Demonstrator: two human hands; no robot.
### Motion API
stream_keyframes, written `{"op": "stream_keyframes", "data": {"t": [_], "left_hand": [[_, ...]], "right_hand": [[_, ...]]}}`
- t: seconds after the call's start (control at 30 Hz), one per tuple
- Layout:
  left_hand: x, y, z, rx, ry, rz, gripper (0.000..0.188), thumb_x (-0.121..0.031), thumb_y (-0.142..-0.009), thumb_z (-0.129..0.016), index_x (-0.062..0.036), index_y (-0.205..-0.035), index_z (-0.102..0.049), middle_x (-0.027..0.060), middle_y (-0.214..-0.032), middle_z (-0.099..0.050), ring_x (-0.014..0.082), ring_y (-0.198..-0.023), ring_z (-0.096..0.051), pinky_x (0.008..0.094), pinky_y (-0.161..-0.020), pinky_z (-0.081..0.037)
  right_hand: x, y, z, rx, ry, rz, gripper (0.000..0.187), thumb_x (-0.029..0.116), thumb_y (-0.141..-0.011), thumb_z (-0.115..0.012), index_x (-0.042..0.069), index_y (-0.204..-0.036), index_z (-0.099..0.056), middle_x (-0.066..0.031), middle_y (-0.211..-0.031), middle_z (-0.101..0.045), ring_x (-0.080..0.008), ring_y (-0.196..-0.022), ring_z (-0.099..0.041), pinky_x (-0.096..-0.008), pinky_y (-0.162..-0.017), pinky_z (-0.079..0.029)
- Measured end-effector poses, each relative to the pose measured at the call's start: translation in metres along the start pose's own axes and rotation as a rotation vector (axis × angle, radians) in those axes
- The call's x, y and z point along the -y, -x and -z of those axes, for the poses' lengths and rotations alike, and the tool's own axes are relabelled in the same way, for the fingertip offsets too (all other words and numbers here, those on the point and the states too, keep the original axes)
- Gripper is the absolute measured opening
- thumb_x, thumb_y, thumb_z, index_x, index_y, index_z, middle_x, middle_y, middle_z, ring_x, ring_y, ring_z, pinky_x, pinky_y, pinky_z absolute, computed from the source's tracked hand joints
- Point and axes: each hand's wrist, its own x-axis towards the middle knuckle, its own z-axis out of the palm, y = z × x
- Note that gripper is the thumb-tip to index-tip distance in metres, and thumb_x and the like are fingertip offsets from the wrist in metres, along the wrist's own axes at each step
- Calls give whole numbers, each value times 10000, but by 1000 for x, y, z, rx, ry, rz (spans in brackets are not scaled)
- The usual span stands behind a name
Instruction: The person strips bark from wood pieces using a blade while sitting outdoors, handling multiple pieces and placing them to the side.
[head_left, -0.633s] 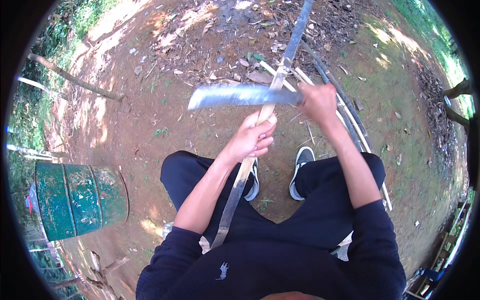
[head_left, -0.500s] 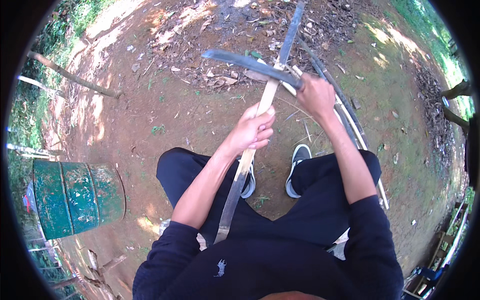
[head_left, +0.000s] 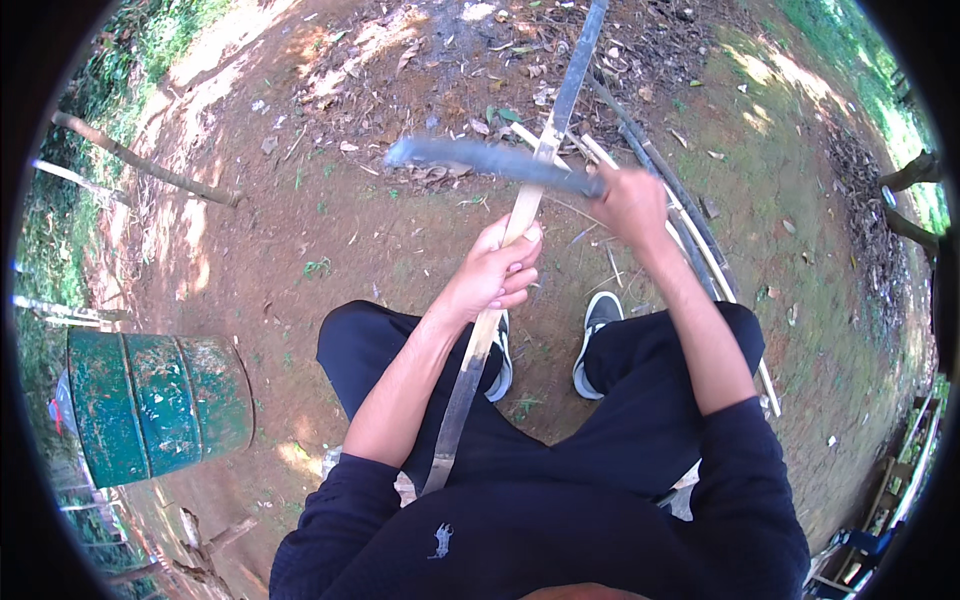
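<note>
A long flat wooden strip, perhaps split bamboo (head_left: 525,205), runs slantwise from my lap up past the top of the view. Its middle is pale and bare, while both end stretches are dark. My left hand (head_left: 495,270) is wrapped round the pale part, above and between my knees. In my right hand (head_left: 632,208) is the handle of a machete (head_left: 465,160), whose blade points left. That blade, blurred by motion, lies across the strip beyond my left hand. Whether its edge touches the strip I cannot tell.
Dark and pale strips (head_left: 690,215) lie on the soil beside my right foot. A rusty green drum (head_left: 165,405) is at the left, with a thin pole (head_left: 145,160) beyond it. Dry leaves (head_left: 420,100) litter the ground ahead. Wooden posts (head_left: 910,175) show at the right rim.
The machete blade has come a little nearer to me along the strip and is now blurred. My left hand has shifted slightly, still holding the strip.
</note>
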Motion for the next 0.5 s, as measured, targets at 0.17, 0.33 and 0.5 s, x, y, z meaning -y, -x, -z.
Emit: {"op": "stream_keyframes", "data": {"t": [0.17,0.33,0.5], "left_hand": [[3,-3,9,56,114,8,123,-208,-1054,-489,-130,-974,-436,-56,-673,-334,8,-420,-269,175,-315,-201],[2,-1,1,47,126,7,125,-214,-1054,-492,-113,-998,-444,-56,-674,-332,1,-397,-247,160,-297,-201],[-1,4,5,8,64,-3,116,-213,-1055,-489,-118,-1000,-451,-63,-677,-330,-2,-414,-255,157,-306,-207]], "right_hand": [[-6,1,-14,108,36,-140,108,176,-747,-692,87,-740,-631,-104,-591,-648,-280,-538,-675,-456,-525,-546],[-31,-15,-7,-105,74,72,118,185,-758,-691,85,-745,-629,-101,-575,-639,-282,-528,-673,-452,-516,-537],[-4,-5,-4,22,104,47,143,186,-791,-667,77,-726,-602,-131,-588,-637,-310,-533,-662,-455,-495,-518]]}}
